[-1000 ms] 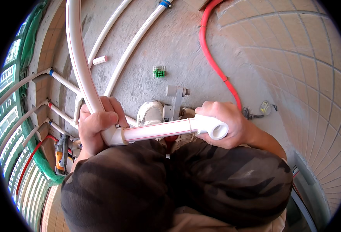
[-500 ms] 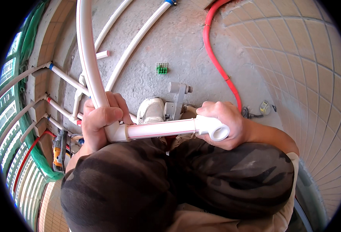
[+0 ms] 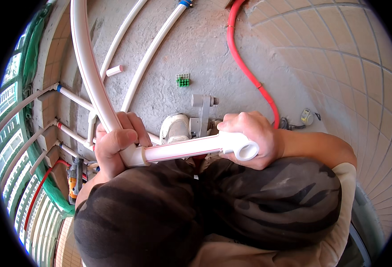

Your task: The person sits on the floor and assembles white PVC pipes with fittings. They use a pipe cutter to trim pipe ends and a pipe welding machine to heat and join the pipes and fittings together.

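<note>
A white plastic pipe assembly with a thin red stripe lies across above my knees. My left hand [image 3: 120, 141] is wrapped round its elbow fitting [image 3: 136, 155], where a long pipe [image 3: 89, 66] rises away toward the far left. From that elbow a short pipe [image 3: 182, 148] runs right to another white fitting [image 3: 239, 146], whose round opening faces toward me. My right hand [image 3: 256, 133] is closed round this right-hand fitting. Just beyond the short pipe stands a grey metal bracket-like tool [image 3: 202, 111], beside my shoe [image 3: 175, 129]; its lower part is hidden.
Several white pipes [image 3: 156, 49] lie on the concrete floor at the far left, with a short pipe offcut [image 3: 114, 70]. A red flexible conduit [image 3: 245, 66] curves down the right, near a tiled wall [image 3: 338, 80]. A small green-and-white grid [image 3: 183, 80] and an orange power tool [image 3: 73, 180] are also there.
The long pipe has swung left at its far end. My right hand and its fitting have shifted slightly left and up. Both hands keep their hold.
</note>
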Motion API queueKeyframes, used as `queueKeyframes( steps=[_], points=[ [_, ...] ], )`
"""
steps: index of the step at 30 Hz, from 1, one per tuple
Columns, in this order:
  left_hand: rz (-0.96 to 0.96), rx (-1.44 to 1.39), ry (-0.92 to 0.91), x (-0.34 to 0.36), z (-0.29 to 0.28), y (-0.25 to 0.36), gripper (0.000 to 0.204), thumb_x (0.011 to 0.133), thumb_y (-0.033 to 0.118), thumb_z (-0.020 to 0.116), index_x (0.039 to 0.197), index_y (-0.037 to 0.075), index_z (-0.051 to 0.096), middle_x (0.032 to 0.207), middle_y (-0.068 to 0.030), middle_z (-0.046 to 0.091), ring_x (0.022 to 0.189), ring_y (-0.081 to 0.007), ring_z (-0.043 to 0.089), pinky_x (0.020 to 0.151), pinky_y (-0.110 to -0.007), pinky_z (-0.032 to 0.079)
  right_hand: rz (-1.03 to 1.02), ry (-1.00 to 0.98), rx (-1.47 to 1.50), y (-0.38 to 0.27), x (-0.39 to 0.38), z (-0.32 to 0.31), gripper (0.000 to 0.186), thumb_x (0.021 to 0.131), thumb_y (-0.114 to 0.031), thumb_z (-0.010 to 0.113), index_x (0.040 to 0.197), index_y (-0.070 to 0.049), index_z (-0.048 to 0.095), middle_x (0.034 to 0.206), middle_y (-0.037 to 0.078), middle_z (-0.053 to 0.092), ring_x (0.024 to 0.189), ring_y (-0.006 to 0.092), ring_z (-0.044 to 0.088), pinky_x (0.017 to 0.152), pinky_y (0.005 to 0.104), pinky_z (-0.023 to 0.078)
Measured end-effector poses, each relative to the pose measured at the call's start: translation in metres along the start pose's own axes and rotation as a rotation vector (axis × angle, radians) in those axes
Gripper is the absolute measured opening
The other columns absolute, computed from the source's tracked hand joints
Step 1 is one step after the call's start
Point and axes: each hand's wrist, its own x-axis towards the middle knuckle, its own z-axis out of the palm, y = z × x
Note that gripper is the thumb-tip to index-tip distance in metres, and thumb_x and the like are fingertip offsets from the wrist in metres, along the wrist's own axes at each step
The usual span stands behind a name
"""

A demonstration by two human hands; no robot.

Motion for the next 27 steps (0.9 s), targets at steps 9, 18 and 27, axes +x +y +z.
queueKeyframes(
  steps=[9,18,27],
  points=[
    [0.010,0.003,-0.016,-0.004,0.004,0.003,0.019,0.071,0.014,0.063,0.060,0.004,0.051,0.066,-0.0204,0.061,0.051,-0.0228,0.054,0.052,-0.034,0.051,-0.016,-0.003,0.051,0.002,0.000,0.001,0.047,0.079,-0.007,0.082,0.113,0.006,0.052,0.088,0.021,0.063,0.072,0.0398,0.067,0.061,0.0444,0.052],
    [0.017,-0.003,0.045,-0.005,0.005,0.001,0.018,0.070,0.013,0.061,0.059,0.004,0.049,0.065,-0.0193,0.059,0.050,-0.0237,0.054,0.051,-0.035,0.051,0.132,-0.030,0.105,0.007,0.008,-0.005,0.041,0.079,-0.009,0.082,0.108,0.001,0.055,0.089,0.019,0.066,0.076,0.0349,0.069,0.066,0.0399,0.052],
    [0.584,-0.205,-0.189,0.011,0.080,0.048,0.027,0.085,0.029,0.066,0.078,0.005,0.055,0.089,-0.0128,0.054,0.089,-0.0260,0.049,0.092,-0.043,0.040,-0.076,0.115,0.759,0.056,0.175,-0.093,0.066,0.093,-0.072,0.051,0.101,-0.006,0.058,0.092,0.009,0.060,0.078,0.0134,0.053,0.067,0.0264,0.042]
  ],
)
